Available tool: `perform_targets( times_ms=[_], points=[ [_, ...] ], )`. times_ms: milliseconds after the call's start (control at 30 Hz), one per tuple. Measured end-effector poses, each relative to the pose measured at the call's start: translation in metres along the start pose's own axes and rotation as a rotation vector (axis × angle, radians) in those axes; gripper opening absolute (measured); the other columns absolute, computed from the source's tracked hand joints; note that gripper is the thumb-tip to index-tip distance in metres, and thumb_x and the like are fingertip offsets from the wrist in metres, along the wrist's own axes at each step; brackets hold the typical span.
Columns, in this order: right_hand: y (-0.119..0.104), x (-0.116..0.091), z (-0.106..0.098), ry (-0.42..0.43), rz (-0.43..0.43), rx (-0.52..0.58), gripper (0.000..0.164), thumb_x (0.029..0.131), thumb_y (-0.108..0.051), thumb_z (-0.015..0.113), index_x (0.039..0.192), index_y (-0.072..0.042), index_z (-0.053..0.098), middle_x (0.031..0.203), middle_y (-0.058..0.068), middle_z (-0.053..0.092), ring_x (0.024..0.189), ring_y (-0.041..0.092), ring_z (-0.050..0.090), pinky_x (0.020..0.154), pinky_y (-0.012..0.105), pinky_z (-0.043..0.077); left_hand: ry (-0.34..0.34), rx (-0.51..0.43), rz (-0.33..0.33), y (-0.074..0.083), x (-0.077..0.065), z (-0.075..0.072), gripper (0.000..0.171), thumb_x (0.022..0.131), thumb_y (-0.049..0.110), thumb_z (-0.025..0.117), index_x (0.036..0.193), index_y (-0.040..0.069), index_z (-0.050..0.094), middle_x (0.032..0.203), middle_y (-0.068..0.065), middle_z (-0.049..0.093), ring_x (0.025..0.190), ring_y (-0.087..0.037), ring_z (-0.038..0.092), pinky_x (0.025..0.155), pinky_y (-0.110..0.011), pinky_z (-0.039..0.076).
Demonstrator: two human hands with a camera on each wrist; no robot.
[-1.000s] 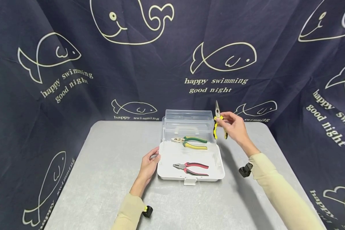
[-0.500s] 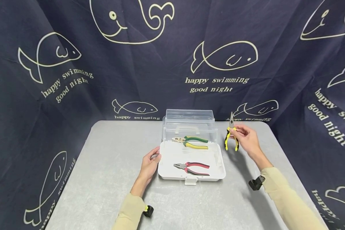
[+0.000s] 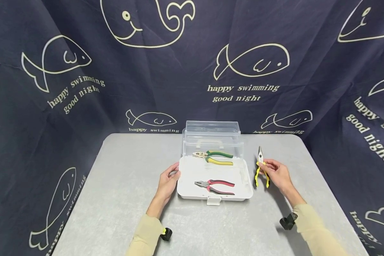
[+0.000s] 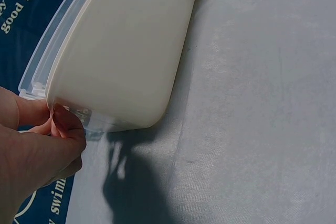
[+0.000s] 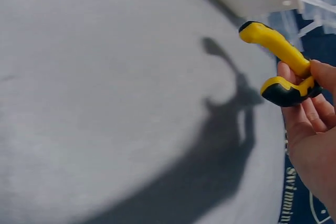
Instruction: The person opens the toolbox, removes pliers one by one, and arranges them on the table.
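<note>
My left hand (image 3: pixel 167 183) pinches the left rim of a white plastic box (image 3: pixel 187 174), thumb and fingers curled at the edge in the left wrist view. The box stands with its clear lid (image 3: pixel 212 127) swung back. Combination pliers with green and yellow handles (image 3: pixel 220 162) lie in the rear of it, and pliers with red and black handles (image 3: pixel 222 182) nearer the front. Right of the box, my right hand (image 3: pixel 277 176) holds yellow and black needle-nose pliers (image 3: pixel 260 156) near the pivot, tip pointing away and handles spread. Their shadow falls on the table in the right wrist view.
The grey table (image 3: pixel 124 206) ends at a dark blue curtain (image 3: pixel 166 78) printed with fish, which hangs behind and on both sides. A white latch (image 3: pixel 213 201) juts from the box's front. A small black camera sits on each wrist.
My right hand has carried the needle-nose pliers from beside the lid to the right, then down toward the table. The left hand has stayed at the box rim.
</note>
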State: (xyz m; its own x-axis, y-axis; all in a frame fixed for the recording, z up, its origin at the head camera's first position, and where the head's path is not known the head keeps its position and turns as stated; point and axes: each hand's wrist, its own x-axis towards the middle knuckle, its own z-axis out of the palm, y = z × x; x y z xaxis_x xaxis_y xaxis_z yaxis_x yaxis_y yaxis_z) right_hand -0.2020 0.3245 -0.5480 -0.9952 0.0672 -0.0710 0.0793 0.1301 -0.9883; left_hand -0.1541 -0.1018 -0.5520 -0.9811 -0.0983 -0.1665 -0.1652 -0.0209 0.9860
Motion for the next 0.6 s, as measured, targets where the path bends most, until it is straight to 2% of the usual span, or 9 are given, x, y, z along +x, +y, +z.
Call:
perform_targets(
  times_ms=[233,367,467,600],
  points=[
    [0.018,-0.005,0.0,-0.038,0.075,-0.121,0.045,0.098,-0.007,0.07,0.129,0.021,0.053,0.094,0.009,0.074,0.074,0.009,0.072,0.074,0.03,0.061,-0.005,-0.001,-0.003,-0.001,0.001,0.001,0.043,0.102,0.004,0.058,0.145,0.002,0.056,0.134,-0.019,0.054,0.117,-0.025,0.058,0.095,-0.028,0.05],
    [0.019,-0.006,0.002,-0.045,0.132,-0.193,0.046,0.099,-0.01,0.069,0.131,0.019,0.052,0.093,0.008,0.072,0.074,0.008,0.071,0.073,0.029,0.061,-0.002,0.0,-0.004,0.0,0.0,0.001,0.043,0.102,0.003,0.059,0.145,0.001,0.056,0.133,-0.019,0.054,0.115,-0.024,0.059,0.092,-0.027,0.051],
    [0.015,-0.006,0.006,-0.03,0.099,-0.339,0.043,0.098,-0.012,0.071,0.126,0.017,0.057,0.091,0.009,0.071,0.072,0.006,0.069,0.068,0.026,0.06,0.001,-0.002,-0.006,0.001,-0.001,0.001,0.043,0.102,0.003,0.059,0.145,0.001,0.056,0.133,-0.018,0.054,0.113,-0.023,0.059,0.09,-0.025,0.05],
    [0.007,-0.008,0.011,0.004,-0.01,-0.631,0.038,0.094,-0.02,0.076,0.115,0.01,0.068,0.089,0.011,0.07,0.073,0.011,0.061,0.064,0.025,0.053,0.001,-0.006,-0.004,0.001,-0.001,0.001,0.043,0.102,0.003,0.059,0.145,0.002,0.056,0.134,-0.018,0.054,0.111,-0.021,0.059,0.089,-0.022,0.05]
  ],
)
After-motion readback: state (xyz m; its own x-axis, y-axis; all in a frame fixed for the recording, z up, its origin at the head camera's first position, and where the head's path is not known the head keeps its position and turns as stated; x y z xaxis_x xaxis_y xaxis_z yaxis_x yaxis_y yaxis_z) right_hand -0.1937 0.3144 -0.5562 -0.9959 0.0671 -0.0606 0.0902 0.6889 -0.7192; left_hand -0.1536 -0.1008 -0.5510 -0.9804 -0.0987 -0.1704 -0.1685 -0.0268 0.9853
